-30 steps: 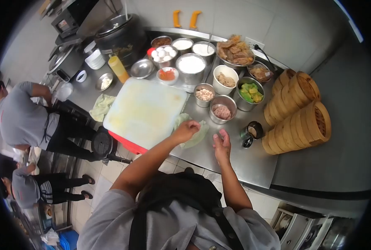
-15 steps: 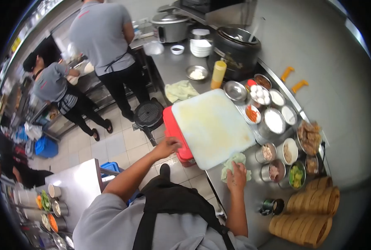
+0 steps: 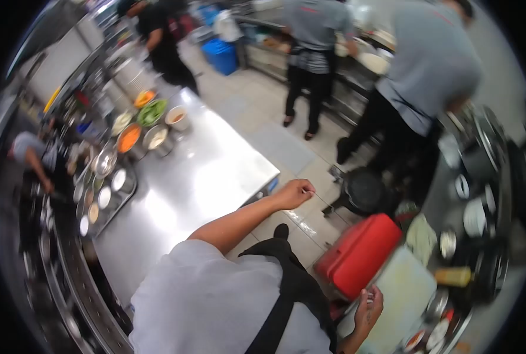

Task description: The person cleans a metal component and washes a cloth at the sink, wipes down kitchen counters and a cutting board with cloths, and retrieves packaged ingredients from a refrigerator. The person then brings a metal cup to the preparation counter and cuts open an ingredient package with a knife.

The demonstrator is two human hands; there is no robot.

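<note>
My left hand (image 3: 296, 194) is held out over the tiled floor, near the corner of the steel table (image 3: 186, 183). Its fingers are curled together, and anything between them is too small to make out. My right hand (image 3: 368, 307) hovers at the near edge of the pale cutting board (image 3: 406, 295), its fingers curled and blurred, so its contents cannot be told. Beside the board stands a red container (image 3: 363, 253). A pale green cloth (image 3: 420, 239) lies past the board's far end, close to a yellow bottle (image 3: 453, 277).
Two people in grey shirts (image 3: 431, 59) (image 3: 317, 29) stand at the far counter, and one in black (image 3: 162, 47) is farther left. A black pan (image 3: 363, 190) is low by the red container. Food tubs (image 3: 130, 138) and a tray (image 3: 114, 203) line the steel table.
The view has swung left, bringing the steel table into the middle. My right hand has left the crumpled green cloth it was on and is now by the board's near edge.
</note>
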